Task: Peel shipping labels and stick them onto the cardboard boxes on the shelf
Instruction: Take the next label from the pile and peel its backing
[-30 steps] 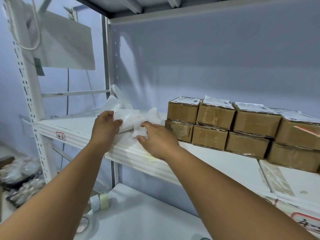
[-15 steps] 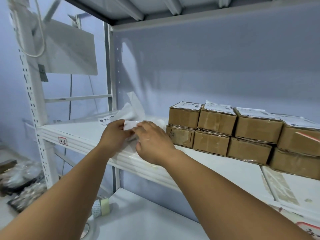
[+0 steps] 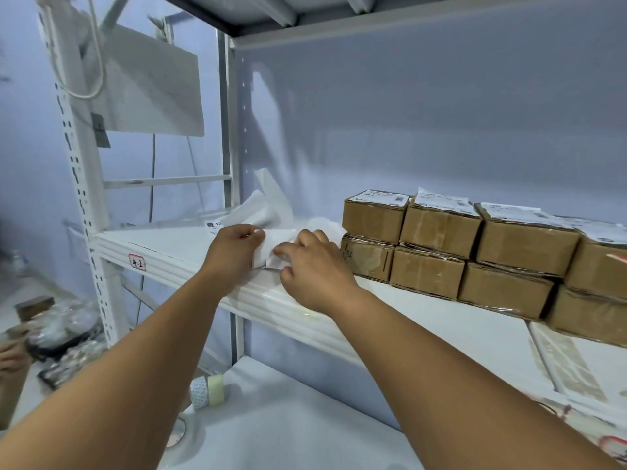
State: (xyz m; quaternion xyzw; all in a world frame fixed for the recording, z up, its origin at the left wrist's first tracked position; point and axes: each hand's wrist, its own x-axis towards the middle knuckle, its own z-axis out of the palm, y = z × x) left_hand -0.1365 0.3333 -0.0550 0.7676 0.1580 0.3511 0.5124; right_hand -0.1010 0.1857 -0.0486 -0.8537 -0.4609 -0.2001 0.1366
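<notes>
Both hands meet over a white label sheet [image 3: 274,244] just above the front edge of the white shelf [image 3: 258,300]. My left hand [image 3: 234,252] grips the sheet's left side with curled fingers. My right hand [image 3: 312,266] pinches its right lower edge. Behind the hands lies a loose heap of white backing paper and labels [image 3: 264,208]. To the right, cardboard boxes [image 3: 437,252] stand two high in a row along the shelf; the upper ones carry white shipping labels [image 3: 378,197] on top.
A perforated white upright [image 3: 81,198] frames the shelf's left end. On the lower shelf lie tape rolls [image 3: 207,391]. Bagged goods [image 3: 64,334] sit on the floor at left, beside another person's hand [image 3: 12,359]. Worn paper strips [image 3: 570,371] lie at right.
My hands came together from the paper heap and now hold one sheet between them, slightly nearer the shelf's front edge. The view rose a little.
</notes>
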